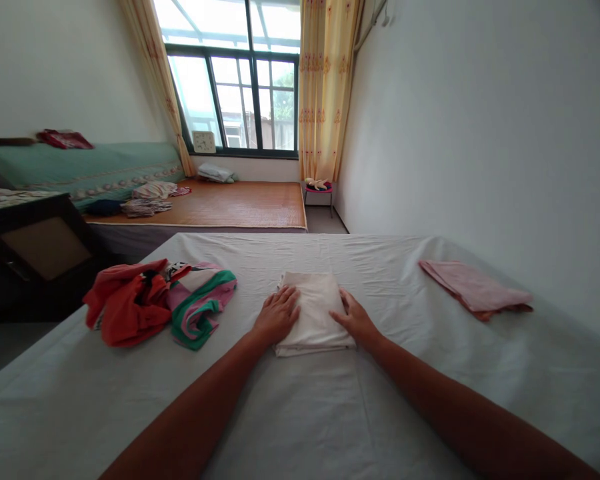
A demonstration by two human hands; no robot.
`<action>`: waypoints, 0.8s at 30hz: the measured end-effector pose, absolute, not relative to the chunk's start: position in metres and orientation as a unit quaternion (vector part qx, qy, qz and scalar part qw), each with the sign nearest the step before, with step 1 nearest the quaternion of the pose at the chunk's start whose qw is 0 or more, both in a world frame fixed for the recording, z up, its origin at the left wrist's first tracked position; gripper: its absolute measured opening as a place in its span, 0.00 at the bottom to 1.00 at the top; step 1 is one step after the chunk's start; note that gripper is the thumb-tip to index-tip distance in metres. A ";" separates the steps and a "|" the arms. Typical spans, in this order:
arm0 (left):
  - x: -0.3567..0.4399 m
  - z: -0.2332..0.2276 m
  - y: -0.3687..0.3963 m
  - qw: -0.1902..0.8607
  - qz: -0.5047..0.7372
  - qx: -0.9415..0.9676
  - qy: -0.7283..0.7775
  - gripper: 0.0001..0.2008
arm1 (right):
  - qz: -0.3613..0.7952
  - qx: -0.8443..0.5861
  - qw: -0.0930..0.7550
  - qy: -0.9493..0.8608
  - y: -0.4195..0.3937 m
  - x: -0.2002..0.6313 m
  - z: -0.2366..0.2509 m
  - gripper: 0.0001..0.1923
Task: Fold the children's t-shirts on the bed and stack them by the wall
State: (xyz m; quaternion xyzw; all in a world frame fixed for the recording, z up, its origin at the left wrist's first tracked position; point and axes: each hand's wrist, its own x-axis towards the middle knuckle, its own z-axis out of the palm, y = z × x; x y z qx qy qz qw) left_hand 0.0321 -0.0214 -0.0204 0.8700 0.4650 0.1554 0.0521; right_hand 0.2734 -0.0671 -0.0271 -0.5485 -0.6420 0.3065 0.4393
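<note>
Folded cloth: a cream-white folded cloth (314, 310) lies flat on the white bed sheet (300, 413), a neat rectangle of several layers, its long side running away from the person.

Left hand: the left hand (277, 315) lies flat, palm down, fingers spread on the left edge of the folded cloth — pressing, not gripping anything.

Right hand: the right hand (355, 319) rests flat on the right edge of the folded cloth, fingers extended and loose; nothing is clasped in it.

Handling: by its look the folded cloth is light, soft and limp — it would sag and lose its folds if lifted by one corner. It seems neither fragile nor slippery on the sheet.

Where to take hold: judged from the layering, the two long sides where the hands already lie are the best grip, fingers slid beneath the bottom layer and thumbs on top, so that the stack comes up as one piece.

Left of the folded cloth: a crumpled orange-red garment (125, 303) and, touching it, a pink-and-green striped garment (200, 303), both unfolded.

Right of the folded cloth: a folded pink cloth (475, 288), well apart, near the white wall (480, 133).

Beyond the folded cloth: a woven-mat bed (230, 203) under the window (240, 100), with yellow curtains (325, 87) beside it.
</note>
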 end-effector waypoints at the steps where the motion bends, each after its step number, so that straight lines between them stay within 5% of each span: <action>1: 0.032 -0.020 -0.022 0.052 0.160 0.870 0.463 0.24 | 0.372 -0.530 0.483 -0.590 -0.070 0.269 -0.021 0.38; 3: 0.031 -0.020 -0.022 0.053 0.168 0.871 0.458 0.24 | 0.483 -0.491 0.537 -0.487 -0.080 0.258 -0.009 0.35; 8: 0.029 -0.019 -0.022 0.059 0.202 0.874 0.438 0.22 | 0.611 -0.449 0.490 -0.430 -0.103 0.243 0.009 0.33; 17: 0.027 -0.015 -0.015 0.069 0.246 0.864 0.435 0.20 | 0.490 -0.527 0.548 -0.426 -0.091 0.341 0.036 0.24; 21: 0.028 -0.018 -0.012 0.063 0.222 0.872 0.431 0.20 | 0.475 -0.514 0.653 -0.289 -0.097 0.387 0.019 0.22; 24: 0.028 -0.021 -0.010 0.055 0.214 0.878 0.424 0.20 | 0.480 -0.505 0.652 -0.299 -0.103 0.385 0.000 0.22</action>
